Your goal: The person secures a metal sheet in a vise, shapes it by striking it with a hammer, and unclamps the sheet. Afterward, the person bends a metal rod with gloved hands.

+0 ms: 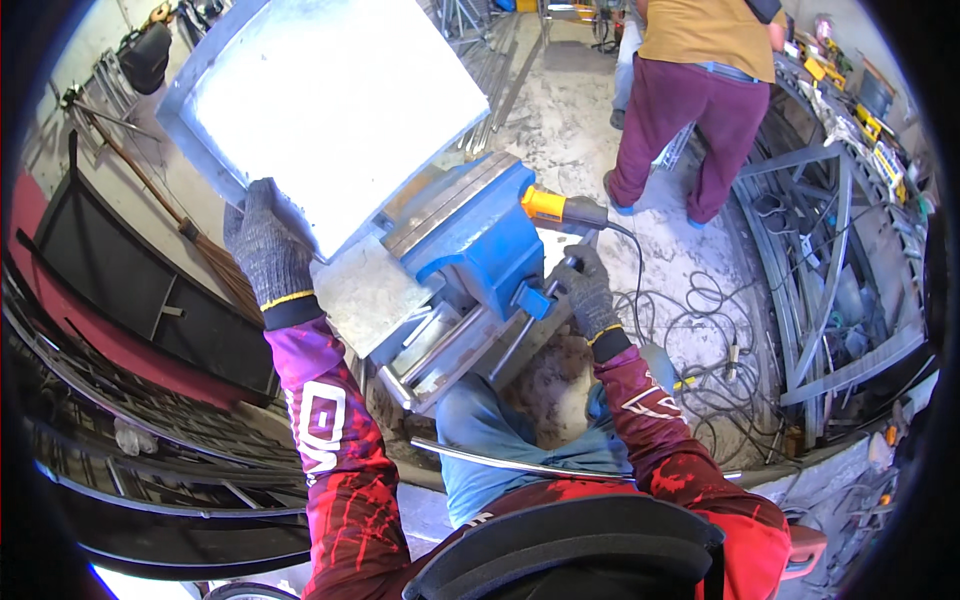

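Note:
A large square sheet-metal panel with raised edges, glaring white in the light, stands tilted at the upper left. My left hand, in a dark grey knit glove, is closed round its lower left edge. Beside the panel's lower corner is a blue bench vise; whether its jaws touch the panel is hard to see. My right hand, gloved alike, is closed on the upper end of the vise handle, a thin steel bar. A yellow and black corded power tool lies just behind the vise.
Another person in maroon trousers stands ahead on the right, back turned. Black cable lies coiled on the floor to the right. A metal frame rack holds scrap at far right. A broom and dark metal frames are at left.

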Demonstrator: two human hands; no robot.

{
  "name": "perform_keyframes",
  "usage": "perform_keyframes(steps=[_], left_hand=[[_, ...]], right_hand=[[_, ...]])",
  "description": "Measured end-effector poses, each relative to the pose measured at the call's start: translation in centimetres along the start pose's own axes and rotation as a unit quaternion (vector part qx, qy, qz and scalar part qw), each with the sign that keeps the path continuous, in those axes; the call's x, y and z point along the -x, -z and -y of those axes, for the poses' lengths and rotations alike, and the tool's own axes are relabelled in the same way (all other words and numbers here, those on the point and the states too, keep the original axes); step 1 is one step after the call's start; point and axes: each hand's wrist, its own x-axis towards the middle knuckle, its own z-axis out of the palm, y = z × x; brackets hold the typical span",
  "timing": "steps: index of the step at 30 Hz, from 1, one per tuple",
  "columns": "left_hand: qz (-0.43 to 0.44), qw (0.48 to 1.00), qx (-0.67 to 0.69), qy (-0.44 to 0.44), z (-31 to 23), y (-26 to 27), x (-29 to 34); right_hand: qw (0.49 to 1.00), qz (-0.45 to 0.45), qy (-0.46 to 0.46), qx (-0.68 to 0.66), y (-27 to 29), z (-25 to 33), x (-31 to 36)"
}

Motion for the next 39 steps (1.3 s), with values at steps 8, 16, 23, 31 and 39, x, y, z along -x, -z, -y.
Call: perform_keyframes(steps=[8,16,23,31,39], left_hand=[[0.012,0.994,0.06,0.091,0.7,1.6,1.4],[0.017,0.985,0.094,0.141,3.9,3.5,4.9],[-0.126,0.977,0.132,0.107,4.7,2.2,12.3],[-0.138,0.979,-0.149,0.022,6.0,5.4,15.6],[-0.189,0.958,0.097,0.192,6.5,4.4,16.8]], right_hand=[[0.954,-0.004,0.294,0.056,0.6,9.0,-1.0],[0.975,0.148,0.149,-0.075,-2.8,20.4,1.2],[0.961,0.205,0.048,-0.18,-5.5,16.5,-1.1],[0.973,0.195,0.034,-0.123,-6.2,14.0,-1.3],[0.972,0.208,-0.038,-0.1,-2.5,10.9,0.4]])
